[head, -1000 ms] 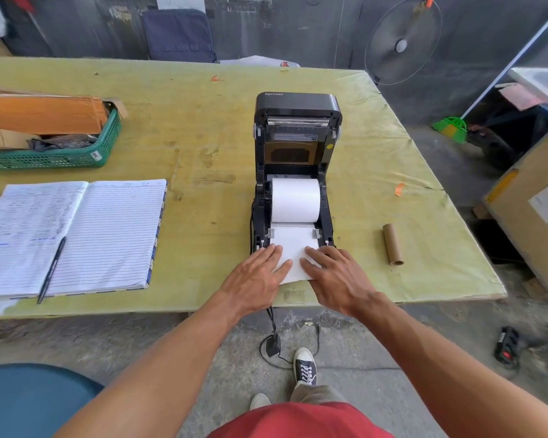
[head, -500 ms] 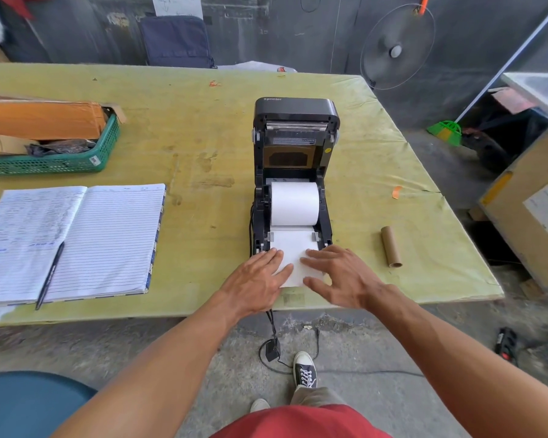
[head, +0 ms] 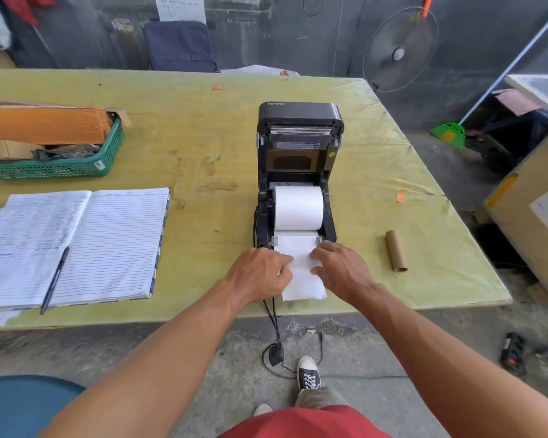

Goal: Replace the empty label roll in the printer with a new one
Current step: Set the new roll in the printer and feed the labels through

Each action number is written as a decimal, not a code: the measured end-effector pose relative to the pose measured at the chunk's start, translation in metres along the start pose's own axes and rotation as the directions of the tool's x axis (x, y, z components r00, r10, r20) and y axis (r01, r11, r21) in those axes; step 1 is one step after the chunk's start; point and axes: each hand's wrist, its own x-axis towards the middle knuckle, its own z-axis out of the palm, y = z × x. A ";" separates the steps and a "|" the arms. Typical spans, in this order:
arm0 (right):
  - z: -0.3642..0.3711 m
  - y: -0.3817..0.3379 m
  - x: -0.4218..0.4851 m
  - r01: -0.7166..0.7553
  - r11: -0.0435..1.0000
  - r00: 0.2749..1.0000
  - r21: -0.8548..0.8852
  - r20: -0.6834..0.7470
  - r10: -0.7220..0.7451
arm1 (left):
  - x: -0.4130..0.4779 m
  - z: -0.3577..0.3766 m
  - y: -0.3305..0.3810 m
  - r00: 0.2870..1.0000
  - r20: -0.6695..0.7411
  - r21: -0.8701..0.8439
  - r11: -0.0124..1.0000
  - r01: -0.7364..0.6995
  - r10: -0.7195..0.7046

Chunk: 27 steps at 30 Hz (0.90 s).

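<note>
Now, step: I judge the paper leader (head: 302, 273) is being fed out through the front guides; I would keep it flat, square between both guides, then shut the lid (head: 299, 134)
Printer (head: 329, 216): black, mid-table, lid raised upright
New label roll (head: 299, 207): white, seated in the open bay; its leader runs forward onto the green table (head: 203, 137)
Left hand (head: 260, 275): fingers loosely spread, resting on the leader's left edge; no closed grasp that I can see
Right hand (head: 340, 270): fingers spread, hovering at or brushing the right edge; contact unclear
Empty core (head: 396, 251): brown cardboard tube, lying right of the printer, apart from it
</note>
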 end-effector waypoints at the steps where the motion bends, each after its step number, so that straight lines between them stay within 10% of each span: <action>1: 0.000 0.000 0.000 0.000 1.000 1.000 -0.003 -0.004 0.000 | 0.004 0.000 -0.001 1.000 -0.001 0.031 0.999 -0.006 0.006; 27: -0.004 0.020 0.015 -0.004 0.968 0.997 0.250 0.071 -0.014 | 0.024 -0.005 -0.015 0.990 0.138 0.001 1.000 -0.004 0.004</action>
